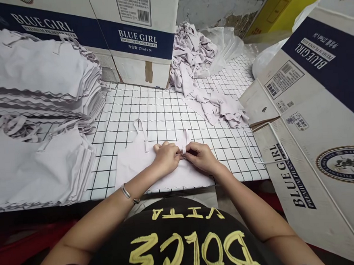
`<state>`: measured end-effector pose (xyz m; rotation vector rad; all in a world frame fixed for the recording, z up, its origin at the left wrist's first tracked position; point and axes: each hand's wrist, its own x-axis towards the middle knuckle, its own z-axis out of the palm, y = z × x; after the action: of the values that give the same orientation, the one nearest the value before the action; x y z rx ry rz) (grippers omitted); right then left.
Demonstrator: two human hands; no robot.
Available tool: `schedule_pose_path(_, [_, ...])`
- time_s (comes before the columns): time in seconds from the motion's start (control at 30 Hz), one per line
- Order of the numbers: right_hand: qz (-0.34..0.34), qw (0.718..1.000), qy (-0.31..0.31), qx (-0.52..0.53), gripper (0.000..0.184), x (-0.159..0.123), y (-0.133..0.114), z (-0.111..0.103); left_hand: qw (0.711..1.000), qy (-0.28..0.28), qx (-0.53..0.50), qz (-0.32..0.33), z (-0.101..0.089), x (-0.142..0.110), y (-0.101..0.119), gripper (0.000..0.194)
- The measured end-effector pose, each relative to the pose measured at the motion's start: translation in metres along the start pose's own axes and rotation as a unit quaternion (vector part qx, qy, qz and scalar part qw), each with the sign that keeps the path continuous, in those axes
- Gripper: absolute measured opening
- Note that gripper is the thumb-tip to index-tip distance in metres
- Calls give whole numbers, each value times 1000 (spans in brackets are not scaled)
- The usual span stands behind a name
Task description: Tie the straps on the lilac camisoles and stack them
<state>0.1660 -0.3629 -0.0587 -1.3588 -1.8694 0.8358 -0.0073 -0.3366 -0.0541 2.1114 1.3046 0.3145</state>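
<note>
A pale pinkish-white camisole [134, 168] lies flat on the table in front of me, its bottom hem along the near edge. Its left strap [140, 133] stands up in a loop with a small slider. At the base of the right strap [185, 136], my left hand [167, 156] and my right hand [201, 157] meet, thumbs and fingertips pinched together. Both pinch the camisole strap near its slider; the exact spot between the fingertips is partly hidden.
Stacks of similar camisoles [36, 158] fill the table's left side. Behind stands a beer carton [142, 66]; another carton [315, 110] is at right, near a thin white wire frame [256, 163]. Crumpled pale fabric pieces [193, 66] and clear plastic [223, 44] lie at the back.
</note>
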Motion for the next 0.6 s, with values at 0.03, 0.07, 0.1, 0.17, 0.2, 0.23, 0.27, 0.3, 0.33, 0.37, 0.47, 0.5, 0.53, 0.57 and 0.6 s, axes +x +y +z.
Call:
schedule_pose_path(0.03, [2,1000,2,-3,8,1,0,0,1000,0,-2,-1,0,0,0,13])
schedule_pose_path(0.07, [10,1000,5,2,6,2,0,0,1000,-1,-8,-4,0,0,-1,14])
schedule_pose_path(0.1, [22,1000,10,14,5,3,1,-1,1000,-1,-16,-7,-1,0,-1,15])
schedule_pose_path(0.17, [50,997,20,49,3,4,5,-4,1000,-1,-29,-11,-2,0,-1,16])
schedule_pose_path(0.2, [59,996,21,64,5,5,7,-5,999,-2,-33,-12,-3,0,-1,16])
schedule_pose_path(0.23, [64,995,19,72,5,5,9,-6,999,-2,-35,-12,-3,0,0,16])
schedule_pose_path(0.27, [65,995,14,73,5,4,11,-7,999,-2,-35,-13,-3,0,0,15])
schedule_pose_path(0.3, [63,996,7,70,5,4,12,-8,999,-2,-35,-13,-3,0,0,15])
schedule_pose_path(0.33, [60,996,0,65,5,3,12,-8,999,-3,-35,-13,-3,0,0,15])
schedule_pose_path(0.37, [58,997,-5,59,6,3,12,-7,999,-3,-35,-12,-3,0,-1,15])
schedule_pose_path(0.47, [53,998,-8,45,6,2,12,-5,999,-4,-33,-5,-2,0,-2,16])
schedule_pose_path(0.5, [51,998,-8,41,6,1,12,-5,999,-5,-33,-2,-2,0,-2,16])
schedule_pose_path(0.53, [49,998,-8,37,6,1,11,-4,999,-5,-33,-1,-2,1,-3,16])
schedule_pose_path(0.57, [47,998,-7,35,6,1,11,-3,999,-6,-32,0,-1,1,-3,16])
schedule_pose_path(0.6, [45,998,-8,33,5,2,10,-2,1000,-6,-31,1,-1,1,-4,16])
